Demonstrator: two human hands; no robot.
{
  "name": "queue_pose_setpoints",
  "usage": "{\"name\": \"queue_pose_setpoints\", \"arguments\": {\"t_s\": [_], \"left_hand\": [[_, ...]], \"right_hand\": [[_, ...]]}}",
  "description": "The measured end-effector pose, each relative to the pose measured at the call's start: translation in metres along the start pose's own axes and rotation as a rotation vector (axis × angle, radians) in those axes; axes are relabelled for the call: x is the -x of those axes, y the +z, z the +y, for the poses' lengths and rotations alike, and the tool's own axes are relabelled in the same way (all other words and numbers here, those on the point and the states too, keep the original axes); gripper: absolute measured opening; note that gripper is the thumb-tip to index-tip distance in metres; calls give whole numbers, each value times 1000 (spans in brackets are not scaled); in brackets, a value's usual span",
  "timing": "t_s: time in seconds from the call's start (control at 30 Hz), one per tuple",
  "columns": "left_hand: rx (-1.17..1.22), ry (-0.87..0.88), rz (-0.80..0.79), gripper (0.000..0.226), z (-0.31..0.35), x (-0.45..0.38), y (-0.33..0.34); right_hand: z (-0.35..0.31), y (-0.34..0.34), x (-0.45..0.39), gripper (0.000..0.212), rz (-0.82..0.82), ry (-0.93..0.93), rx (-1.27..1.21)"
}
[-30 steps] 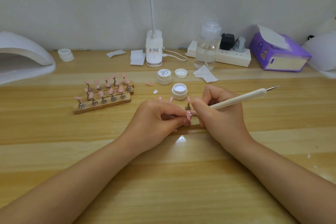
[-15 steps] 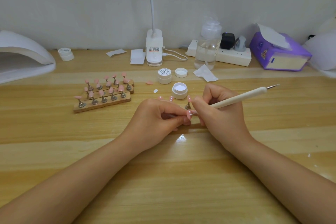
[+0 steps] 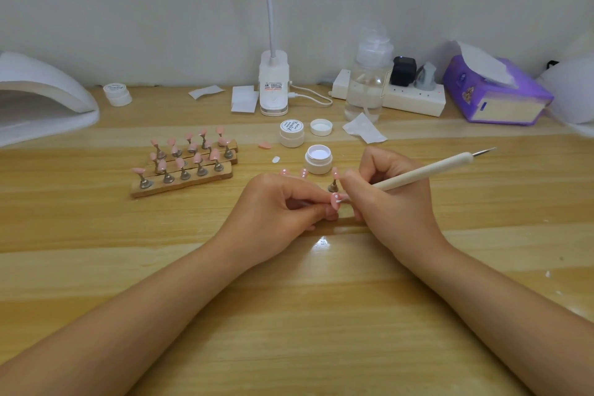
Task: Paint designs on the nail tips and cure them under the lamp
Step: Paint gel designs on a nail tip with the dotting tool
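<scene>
I see the left hand [image 3: 276, 202] pinching a pink nail tip [image 3: 334, 199] mid-table; the right hand [image 3: 389, 199] grips the dotting pen [image 3: 424, 170], dotting white. Approx. two dots done (tiny, hard to count). Racks [image 3: 184, 164] look unpainted; curing lamp [image 3: 41, 103] unused, I judge.

Wooden table [image 3: 96, 235], pale wall [image 3: 128, 10]

Pink nail tip [image 3: 334, 199] with white dots, pinched upright between fingers, white dotting pen [image 3: 418, 174] touching it

Jar lid [image 3: 291, 126] script and lamp base [image 3: 273, 86] label: both illegible.
</scene>
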State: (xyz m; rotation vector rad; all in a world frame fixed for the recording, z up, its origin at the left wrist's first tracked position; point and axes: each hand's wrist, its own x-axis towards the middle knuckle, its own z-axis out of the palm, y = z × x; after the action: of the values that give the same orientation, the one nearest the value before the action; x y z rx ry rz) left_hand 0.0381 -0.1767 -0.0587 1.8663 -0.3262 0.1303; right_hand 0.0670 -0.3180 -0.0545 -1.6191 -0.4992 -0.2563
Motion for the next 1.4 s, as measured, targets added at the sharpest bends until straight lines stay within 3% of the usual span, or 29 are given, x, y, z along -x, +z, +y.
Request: {"name": "queue_pose_setpoints", "arguments": {"t_s": [0.93,1.13,1.4], "left_hand": [[-9,25,-1,22,0,0,0],[-17,28,-5,19,0,0,0],[9,5,-4,17,-2,0,0]], "right_hand": [[3,0,-1,47,17,7,28],[-2,2,-1,32,71,34,26],[-2,1,-3,29,97,51,-12]]}}
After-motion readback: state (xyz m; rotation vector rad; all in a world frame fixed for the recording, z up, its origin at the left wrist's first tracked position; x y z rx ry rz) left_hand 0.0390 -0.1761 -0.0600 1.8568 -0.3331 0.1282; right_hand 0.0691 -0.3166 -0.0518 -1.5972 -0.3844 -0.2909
